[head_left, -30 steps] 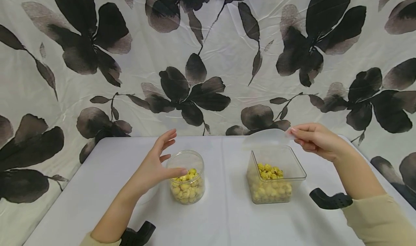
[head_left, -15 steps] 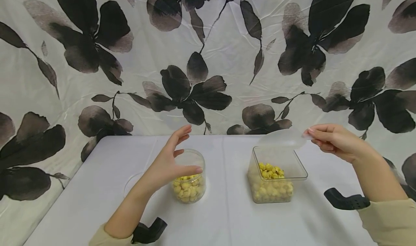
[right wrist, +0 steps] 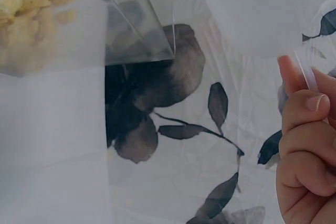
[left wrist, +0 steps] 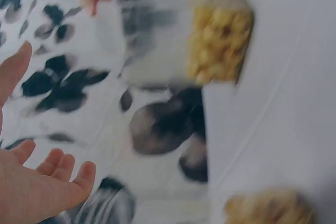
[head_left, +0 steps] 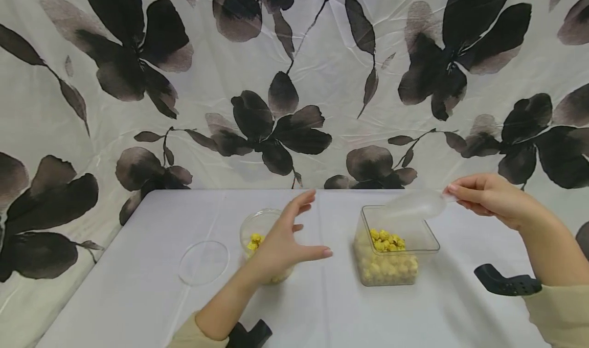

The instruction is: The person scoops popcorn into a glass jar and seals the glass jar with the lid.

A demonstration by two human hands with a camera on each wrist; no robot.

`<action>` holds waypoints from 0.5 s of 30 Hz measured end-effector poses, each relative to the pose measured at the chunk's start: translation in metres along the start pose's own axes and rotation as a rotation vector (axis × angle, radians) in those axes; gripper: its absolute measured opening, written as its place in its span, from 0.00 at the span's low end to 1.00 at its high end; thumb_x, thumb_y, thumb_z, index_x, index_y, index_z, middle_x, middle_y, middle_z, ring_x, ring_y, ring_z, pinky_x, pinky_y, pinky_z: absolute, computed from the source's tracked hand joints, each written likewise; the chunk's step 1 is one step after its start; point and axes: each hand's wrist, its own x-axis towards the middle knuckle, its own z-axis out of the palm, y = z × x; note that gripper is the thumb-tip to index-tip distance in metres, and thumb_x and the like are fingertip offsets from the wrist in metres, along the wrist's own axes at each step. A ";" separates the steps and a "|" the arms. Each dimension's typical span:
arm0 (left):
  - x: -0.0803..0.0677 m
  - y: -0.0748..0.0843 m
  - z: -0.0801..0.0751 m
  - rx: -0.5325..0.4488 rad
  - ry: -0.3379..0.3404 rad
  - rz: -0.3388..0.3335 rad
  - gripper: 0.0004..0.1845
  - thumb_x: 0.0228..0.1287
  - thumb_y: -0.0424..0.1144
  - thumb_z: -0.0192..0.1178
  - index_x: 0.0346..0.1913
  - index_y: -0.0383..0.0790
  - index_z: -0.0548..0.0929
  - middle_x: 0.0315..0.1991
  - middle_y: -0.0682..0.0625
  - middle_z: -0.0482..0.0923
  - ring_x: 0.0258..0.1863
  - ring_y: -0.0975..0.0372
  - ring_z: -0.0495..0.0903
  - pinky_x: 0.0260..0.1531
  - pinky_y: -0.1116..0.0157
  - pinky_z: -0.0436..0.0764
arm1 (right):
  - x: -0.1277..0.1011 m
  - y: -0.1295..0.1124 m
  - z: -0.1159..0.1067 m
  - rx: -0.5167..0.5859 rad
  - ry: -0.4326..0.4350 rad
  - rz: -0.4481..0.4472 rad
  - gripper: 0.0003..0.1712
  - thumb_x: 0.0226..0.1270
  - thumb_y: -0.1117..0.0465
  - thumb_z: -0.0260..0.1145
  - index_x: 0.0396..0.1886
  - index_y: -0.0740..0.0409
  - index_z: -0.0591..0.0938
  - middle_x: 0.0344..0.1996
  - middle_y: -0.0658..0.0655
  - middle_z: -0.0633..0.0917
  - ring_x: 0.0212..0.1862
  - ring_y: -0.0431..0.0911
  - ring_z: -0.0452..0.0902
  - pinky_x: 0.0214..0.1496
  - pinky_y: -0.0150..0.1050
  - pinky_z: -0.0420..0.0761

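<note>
My right hand pinches the handle of a translucent whitish plastic scoop, whose bowl hangs over the back rim of the rectangular clear container. Yellow popcorn fills the lower part of that container. In the right wrist view thumb and fingers close round the scoop's thin handle. My left hand is in the air with fingers spread and thumb apart, holding nothing. It hides much of a round clear jar with popcorn inside. The left wrist view shows its fingers pointing toward the rectangular container.
A thin clear round disc, like a lid, lies on the white table left of the jar. Behind the table hangs a white cloth printed with dark flowers. Each wrist carries a black mount.
My left hand has moved right across the front of the jar, uncovering the round disc. My right hand has drawn slightly right with the scoop, which dips lower behind the rectangular container's rim.
</note>
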 end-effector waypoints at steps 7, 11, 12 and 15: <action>0.011 -0.017 0.050 -0.044 -0.084 -0.032 0.54 0.43 0.41 0.75 0.71 0.54 0.53 0.69 0.56 0.55 0.66 0.62 0.56 0.59 0.54 0.65 | -0.001 -0.004 0.003 -0.194 0.014 0.009 0.13 0.71 0.59 0.55 0.39 0.63 0.82 0.17 0.50 0.70 0.19 0.40 0.62 0.18 0.35 0.60; 0.020 -0.024 0.065 -0.077 -0.103 -0.061 0.55 0.43 0.41 0.75 0.72 0.57 0.50 0.70 0.58 0.50 0.68 0.61 0.53 0.60 0.53 0.63 | -0.003 -0.010 0.011 -0.356 0.022 -0.033 0.16 0.71 0.59 0.56 0.42 0.69 0.80 0.19 0.51 0.70 0.25 0.41 0.65 0.24 0.34 0.66; 0.022 -0.025 0.068 -0.081 -0.107 -0.069 0.55 0.43 0.41 0.75 0.72 0.58 0.50 0.71 0.58 0.49 0.69 0.60 0.52 0.60 0.52 0.63 | -0.004 -0.011 0.014 -0.398 0.027 -0.064 0.15 0.70 0.60 0.56 0.41 0.69 0.81 0.19 0.51 0.70 0.25 0.42 0.65 0.24 0.35 0.66; 0.029 -0.029 0.077 -0.099 -0.117 -0.099 0.57 0.43 0.41 0.75 0.72 0.61 0.47 0.71 0.58 0.46 0.70 0.59 0.50 0.60 0.51 0.63 | -0.004 -0.016 0.027 -0.555 0.059 -0.246 0.08 0.66 0.64 0.61 0.36 0.65 0.83 0.18 0.48 0.70 0.23 0.38 0.64 0.22 0.34 0.65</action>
